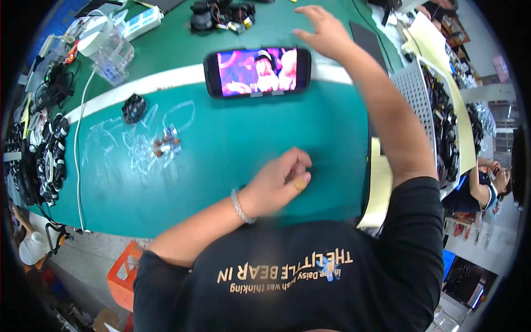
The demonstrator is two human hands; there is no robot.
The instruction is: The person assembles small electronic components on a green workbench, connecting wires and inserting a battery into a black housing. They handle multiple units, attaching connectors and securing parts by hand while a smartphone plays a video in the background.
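My left hand [279, 182] hovers over or rests on the green mat [221, 188], near its front edge. Its fingers are loosely curled in, with nothing visible in them; a yellow band circles the thumb, and a bracelet is on the wrist. My right hand [326, 34] reaches far forward with its fingers spread and empty, right of several bundled black cables [221, 15]. Between the two hands, a phone [258, 72] in a dark case or holder plays a video.
A dark clump [134, 108] and small brown parts with clear plastic [167, 143] lie on the left. Black cables [47, 155] line the left edge, near a white cord [81, 149]. A clear container [113, 58] stands far left. At right is a white crate [415, 99] of cables.
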